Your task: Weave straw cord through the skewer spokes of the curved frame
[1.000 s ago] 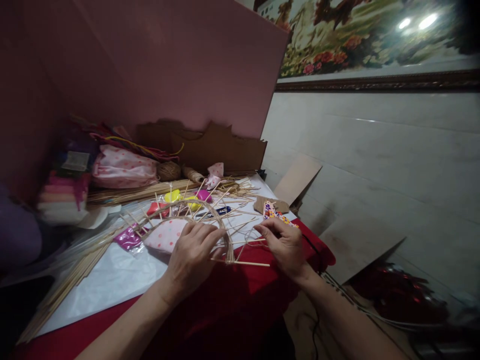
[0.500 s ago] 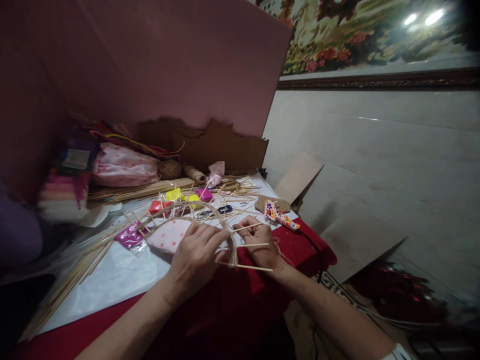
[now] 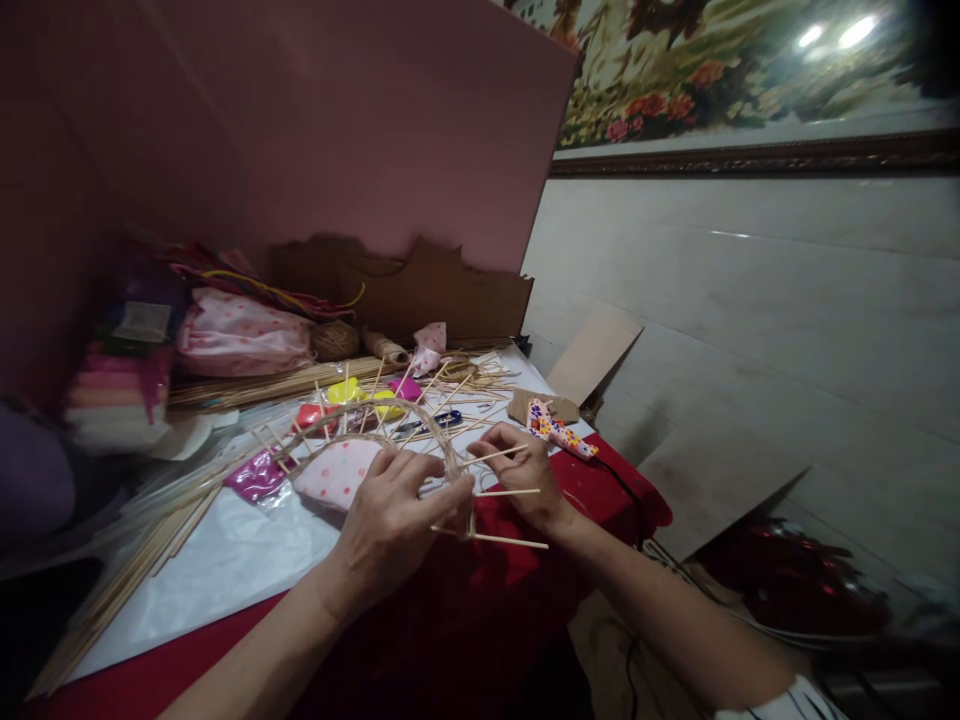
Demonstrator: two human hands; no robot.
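Observation:
A rounded frame of twine (image 3: 429,420) woven across thin wooden sticks (image 3: 508,493) stands at the table's near edge, stick ends poking outward. White fabric with pink dots (image 3: 336,472) covers part of its middle. My left hand (image 3: 390,512) grips the right side of this frame, its index finger stretched along the twine. Just right of it, my right hand (image 3: 525,482) is closed in a pinch beside the protruding sticks; what lies between its fingertips is too small to make out.
A floral glue gun (image 3: 559,432) with a black cord rests on cardboard at the right. Behind the frame are a blue-handled tool (image 3: 448,419), yellow packets (image 3: 345,390) and a twine ball (image 3: 335,341). Loose sticks (image 3: 142,560) lie left. A pink panel (image 3: 375,130) rises behind.
My left index finger has stretched out to the right over the twine band. My right hand stays pinched near the sticks, shifted only slightly. The view has moved a little.

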